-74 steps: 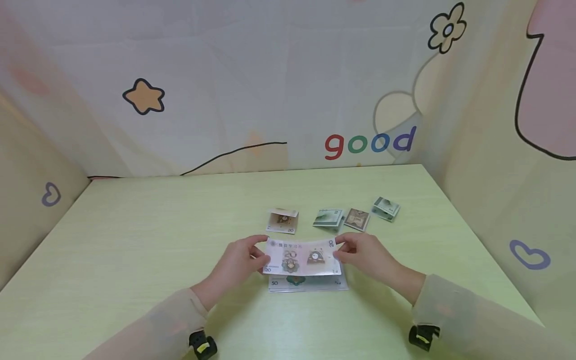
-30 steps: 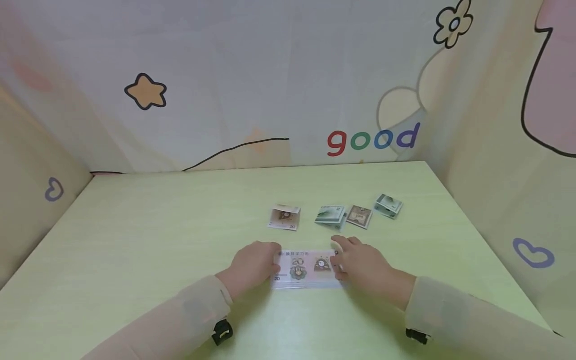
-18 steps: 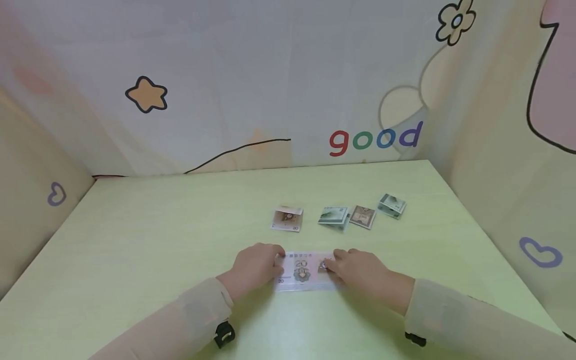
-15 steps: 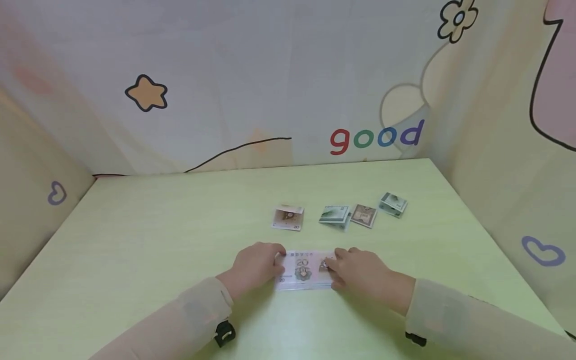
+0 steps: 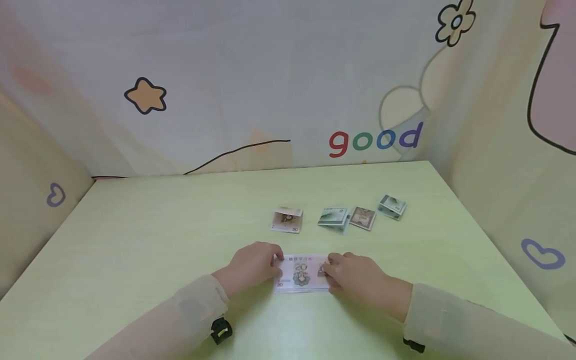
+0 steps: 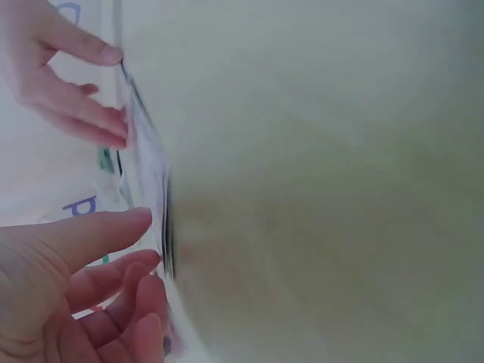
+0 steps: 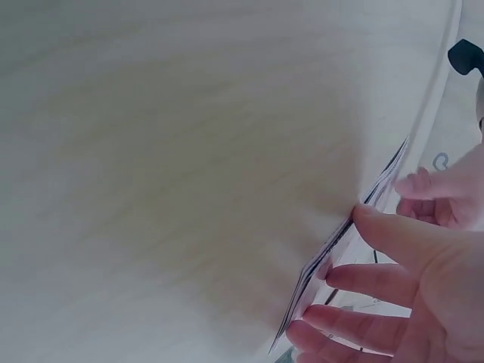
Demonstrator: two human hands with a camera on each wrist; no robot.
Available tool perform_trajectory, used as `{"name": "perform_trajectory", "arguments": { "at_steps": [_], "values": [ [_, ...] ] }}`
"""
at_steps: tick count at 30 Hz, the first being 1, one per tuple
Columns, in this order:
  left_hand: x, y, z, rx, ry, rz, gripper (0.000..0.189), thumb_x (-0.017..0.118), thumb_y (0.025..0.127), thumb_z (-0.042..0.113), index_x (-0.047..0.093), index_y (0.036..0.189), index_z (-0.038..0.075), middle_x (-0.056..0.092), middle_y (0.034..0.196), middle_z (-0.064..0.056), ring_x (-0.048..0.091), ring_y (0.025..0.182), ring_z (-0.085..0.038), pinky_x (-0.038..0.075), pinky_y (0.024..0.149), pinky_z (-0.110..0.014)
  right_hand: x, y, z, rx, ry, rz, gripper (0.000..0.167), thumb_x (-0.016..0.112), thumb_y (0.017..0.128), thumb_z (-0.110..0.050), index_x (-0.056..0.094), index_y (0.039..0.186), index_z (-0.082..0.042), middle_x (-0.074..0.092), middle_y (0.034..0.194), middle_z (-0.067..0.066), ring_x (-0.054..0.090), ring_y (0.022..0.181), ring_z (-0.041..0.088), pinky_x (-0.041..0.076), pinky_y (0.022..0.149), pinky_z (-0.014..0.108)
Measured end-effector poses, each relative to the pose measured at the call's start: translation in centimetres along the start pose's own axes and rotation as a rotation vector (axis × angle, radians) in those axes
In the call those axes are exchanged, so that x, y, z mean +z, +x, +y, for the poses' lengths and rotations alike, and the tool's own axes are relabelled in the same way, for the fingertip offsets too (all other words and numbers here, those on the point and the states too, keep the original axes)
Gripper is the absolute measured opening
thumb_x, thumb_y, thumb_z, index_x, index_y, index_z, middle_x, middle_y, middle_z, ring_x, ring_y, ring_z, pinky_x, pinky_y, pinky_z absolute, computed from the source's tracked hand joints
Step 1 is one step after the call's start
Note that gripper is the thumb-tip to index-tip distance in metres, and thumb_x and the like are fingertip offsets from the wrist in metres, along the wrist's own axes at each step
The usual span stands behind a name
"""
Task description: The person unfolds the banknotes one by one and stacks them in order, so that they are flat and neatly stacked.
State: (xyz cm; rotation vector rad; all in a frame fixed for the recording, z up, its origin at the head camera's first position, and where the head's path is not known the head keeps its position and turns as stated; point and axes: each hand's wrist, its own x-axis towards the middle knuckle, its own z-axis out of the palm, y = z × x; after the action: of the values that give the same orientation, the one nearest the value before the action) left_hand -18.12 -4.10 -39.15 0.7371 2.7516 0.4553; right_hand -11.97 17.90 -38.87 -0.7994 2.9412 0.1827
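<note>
A small stack of play banknotes lies flat on the table in front of me, a pinkish 20 note on top. At its left end, the left hand grips the short edge with thumb and bent fingers. The right hand covers the right end, its thumb at the near edge and fingers over the note, hiding part of the print. In the right wrist view, several layered edges of the banknotes show beside the thumb. The left wrist view shows the same stack of banknotes edge-on between both hands.
Behind the stack lie a folded brown 20 note, a folded green note, a small brown folded note and another folded green note. The pale table meets printed cloth walls at the back and sides.
The 20 note, earlier held up by both hands over a green 50 note, came down on top of it. The right hand then slid left from the end onto the stack.
</note>
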Motion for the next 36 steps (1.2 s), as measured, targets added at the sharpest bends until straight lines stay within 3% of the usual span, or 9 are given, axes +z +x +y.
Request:
{"name": "perform_trajectory", "arguments": {
  "at_steps": [3,8,12,14,17,24,30,36],
  "values": [
    [-0.7,0.2,-0.1,0.012,-0.003,0.062,0.021,0.071,0.082,0.017,0.067,0.102,0.010,0.052,0.072,0.003,0.047,0.064,-0.013,0.039,0.054,-0.025,0.2,0.0,-0.1,-0.003,0.005,0.003,0.037,0.074,0.079,-0.033,0.066,0.108,-0.012,0.061,0.104,0.005,0.058,0.079,0.022,0.052,0.064,0.032],
    [-2.0,1.2,-0.2,0.083,0.027,0.300,0.023,0.073,0.081,0.018,0.068,0.102,0.010,0.060,0.085,0.000,0.055,0.073,-0.015,0.046,0.057,-0.027,0.1,0.0,0.0,0.001,0.007,0.027,0.036,0.075,0.078,-0.032,0.066,0.107,-0.012,0.061,0.103,0.005,0.058,0.079,0.022,0.052,0.063,0.032],
    [-2.3,2.3,-0.7,0.158,0.046,0.457,0.025,0.074,0.080,0.017,0.069,0.103,0.009,0.062,0.100,-0.006,0.058,0.090,-0.024,0.050,0.072,-0.036,0.1,-0.1,0.0,-0.005,0.001,0.038,0.035,0.075,0.078,-0.033,0.067,0.105,-0.012,0.061,0.100,0.004,0.057,0.076,0.021,0.052,0.060,0.031],
    [-2.4,2.9,-1.1,0.180,0.031,0.490,0.027,0.074,0.079,0.016,0.068,0.105,0.008,0.061,0.106,-0.008,0.058,0.096,-0.027,0.048,0.080,-0.039,0.2,-0.1,0.0,-0.008,-0.002,0.044,0.035,0.075,0.078,-0.034,0.067,0.104,-0.012,0.060,0.098,0.003,0.056,0.075,0.020,0.051,0.059,0.031],
    [-2.5,3.9,-1.6,0.189,-0.011,0.488,0.032,0.074,0.080,0.015,0.067,0.109,0.007,0.060,0.112,-0.010,0.056,0.102,-0.028,0.045,0.087,-0.042,0.3,-0.1,-0.1,-0.009,-0.003,0.054,0.034,0.075,0.078,-0.034,0.068,0.104,-0.013,0.060,0.097,0.002,0.056,0.074,0.020,0.051,0.059,0.031],
    [-2.5,5.8,-2.5,0.135,-0.128,0.350,0.034,0.068,0.085,0.014,0.063,0.118,0.006,0.056,0.124,-0.011,0.050,0.117,-0.028,0.038,0.099,-0.041,0.3,-0.1,-0.1,0.005,0.009,0.041,0.035,0.074,0.079,-0.033,0.068,0.107,-0.013,0.061,0.102,0.003,0.058,0.078,0.021,0.052,0.062,0.032],
    [-2.2,6.8,-3.3,0.099,-0.108,0.314,0.029,0.068,0.085,0.012,0.066,0.113,0.005,0.058,0.122,-0.012,0.051,0.116,-0.029,0.038,0.099,-0.041,0.3,-0.1,-0.1,0.004,0.010,0.032,0.032,0.073,0.080,-0.031,0.068,0.107,-0.014,0.061,0.102,0.004,0.058,0.081,0.021,0.052,0.064,0.032],
    [-2.2,6.9,-3.6,0.103,-0.042,0.350,0.018,0.066,0.087,0.013,0.072,0.103,0.007,0.064,0.114,-0.008,0.056,0.110,-0.026,0.041,0.096,-0.039,0.3,-0.1,0.0,0.008,0.017,0.017,0.035,0.072,0.081,-0.032,0.067,0.111,-0.014,0.061,0.108,0.005,0.058,0.090,0.022,0.052,0.069,0.034]
  ]
}}
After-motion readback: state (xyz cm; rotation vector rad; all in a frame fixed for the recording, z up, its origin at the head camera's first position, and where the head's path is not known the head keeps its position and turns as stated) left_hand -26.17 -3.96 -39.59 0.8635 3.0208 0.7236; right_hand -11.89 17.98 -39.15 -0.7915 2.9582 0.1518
